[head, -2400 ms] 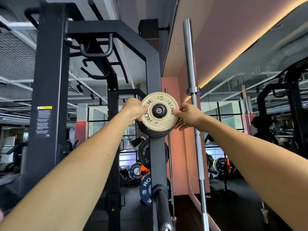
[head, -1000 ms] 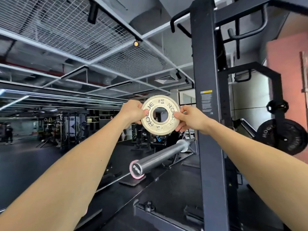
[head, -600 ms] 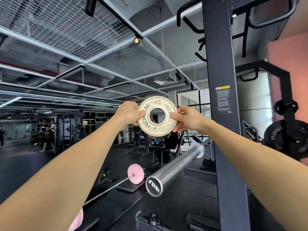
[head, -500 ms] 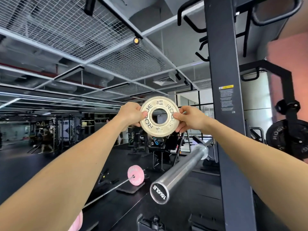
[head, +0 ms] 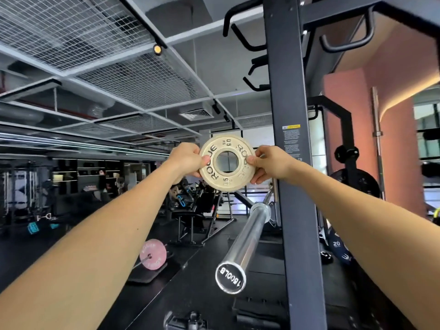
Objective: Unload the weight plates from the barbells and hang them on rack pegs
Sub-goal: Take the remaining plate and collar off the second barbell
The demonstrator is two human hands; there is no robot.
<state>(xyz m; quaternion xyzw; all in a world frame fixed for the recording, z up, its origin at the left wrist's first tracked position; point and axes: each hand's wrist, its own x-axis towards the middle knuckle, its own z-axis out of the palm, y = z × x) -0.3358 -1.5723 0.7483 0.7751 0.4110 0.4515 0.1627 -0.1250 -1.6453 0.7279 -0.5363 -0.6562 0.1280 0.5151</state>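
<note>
At the far left the gym floor point(head: 35, 253) lies dark, with racks and benches dim in the distance and a wire-mesh ceiling point(head: 78, 32) overhead carrying a small lit spotlight point(head: 157, 49). Low and left of centre, a pink plate point(head: 152, 254) sits on the end of a thin bar near the floor. Both bare forearms reach up and forward from the near corners and meet at the middle of the view. The left hand point(head: 187, 160) grips the left edge of a small cream weight plate point(head: 227, 163), thumb on the near face and fingers curled behind the rim. The plate is held upright in the air, facing the camera, with the word ROGUE and a 0.5 kg mark printed in black on it and the room showing through its centre hole. It touches neither bar nor peg. The right hand point(head: 269, 164) pinches the right edge in the same way, thumb in front and fingers behind. Below the plate, a chrome barbell sleeve point(head: 245, 244) runs from far to near, its end cap reading 1500LB and pointing at the camera; the plate hangs above its far part, well clear of it. Just right of the hands stands a black rack upright point(head: 292, 186) with a yellow-topped warning label. Farther right, a black plate point(head: 357, 184) hangs on a second rack post below a bare peg point(head: 346, 153), and a bar point(head: 377, 139) stands upright by the salmon wall point(head: 400, 163).
</note>
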